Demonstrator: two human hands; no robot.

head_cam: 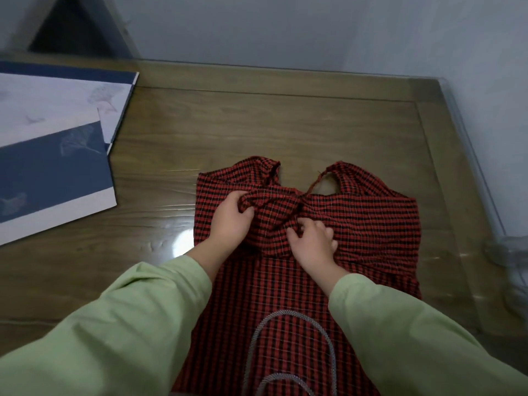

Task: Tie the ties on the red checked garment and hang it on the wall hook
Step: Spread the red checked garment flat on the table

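The red checked garment [371, 224] lies flat on the wooden table [257, 124], its shoulder end pointing away from me. Two wide fabric ties cross in a twist [297, 200] at its chest. My left hand [231, 221] pinches the bunched end of the left tie. My right hand [313, 241] presses curled fingers into the cloth just below the twist. Two strap loops [337, 172] stand up at the far edge. No wall hook is in view.
Blue and white sheets [54, 155] lie on the table's left side. A grey cord loop [285, 318] hangs from my chest over the garment's lower part. A pale wall [285, 30] runs behind the table, and a glass edge [463, 132] lines its right side.
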